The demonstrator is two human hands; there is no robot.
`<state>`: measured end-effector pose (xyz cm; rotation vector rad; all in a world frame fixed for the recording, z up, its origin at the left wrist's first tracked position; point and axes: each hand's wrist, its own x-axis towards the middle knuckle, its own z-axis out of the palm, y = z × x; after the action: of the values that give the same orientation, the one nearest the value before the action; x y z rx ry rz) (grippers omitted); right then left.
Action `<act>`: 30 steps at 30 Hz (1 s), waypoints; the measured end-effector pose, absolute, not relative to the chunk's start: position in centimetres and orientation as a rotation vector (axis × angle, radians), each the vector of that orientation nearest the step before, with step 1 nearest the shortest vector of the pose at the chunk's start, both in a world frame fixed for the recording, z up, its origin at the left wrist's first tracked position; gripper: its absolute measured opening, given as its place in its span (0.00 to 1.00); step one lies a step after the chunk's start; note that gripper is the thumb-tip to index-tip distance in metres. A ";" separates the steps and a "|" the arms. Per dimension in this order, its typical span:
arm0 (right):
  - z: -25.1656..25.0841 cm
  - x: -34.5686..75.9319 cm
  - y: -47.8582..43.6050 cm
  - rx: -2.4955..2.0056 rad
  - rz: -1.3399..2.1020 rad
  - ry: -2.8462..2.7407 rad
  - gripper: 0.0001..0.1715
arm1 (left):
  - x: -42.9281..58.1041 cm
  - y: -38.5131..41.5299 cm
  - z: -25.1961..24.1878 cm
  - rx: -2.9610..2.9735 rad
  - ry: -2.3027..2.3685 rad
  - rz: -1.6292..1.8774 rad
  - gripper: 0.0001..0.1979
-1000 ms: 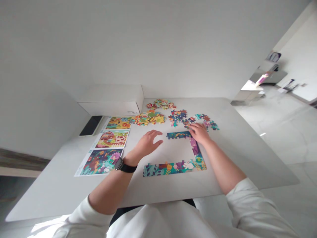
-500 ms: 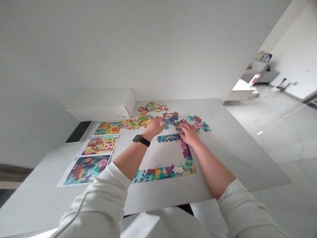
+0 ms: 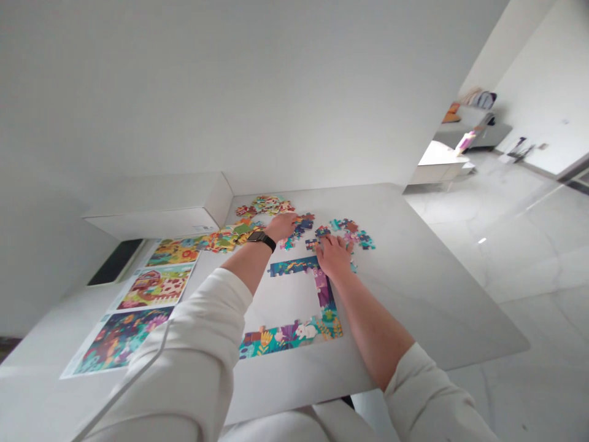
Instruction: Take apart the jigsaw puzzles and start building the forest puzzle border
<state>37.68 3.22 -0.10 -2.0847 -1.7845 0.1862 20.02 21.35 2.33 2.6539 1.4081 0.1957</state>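
My left hand, with a black watch on its wrist, is over the left edge of a pile of dark blue puzzle pieces; its fingertips are too small to read. My right hand lies with its fingers spread on loose pieces just above the joined corner. Joined pieces form part of a frame: a blue top strip, a purple right side and a bottom strip with a white rabbit. More teal and brown pieces lie right of my right hand.
Yellow and green pieces and a red and cream pile lie at the back left. Three picture sheets, a black phone and a white box stand or lie on the left of the table.
The view has shifted, so the table's things appear lower and further left. Dark pieces near my hands have spread apart, with a gap now between the middle pile and those at my right hand.
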 end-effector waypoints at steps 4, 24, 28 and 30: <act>-0.6 37.7 3.2 -2.112 0.131 -1.696 0.25 | 19.8 22.3 2.7 2.672 1.393 0.191 0.26; -0.2 37.8 3.2 -2.011 0.223 -1.746 0.24 | 19.4 23.9 3.4 2.643 1.340 0.095 0.25; 0.3 38.3 3.5 -1.929 0.233 -1.764 0.23 | 20.3 23.3 3.6 2.657 1.257 0.172 0.21; 0.3 39.2 3.8 -1.951 0.181 -1.725 0.25 | 21.5 23.0 3.7 2.682 1.224 0.253 0.20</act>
<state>39.17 3.76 0.31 -1.9509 -1.7253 0.1814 21.50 23.01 3.69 2.6825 1.2242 0.2533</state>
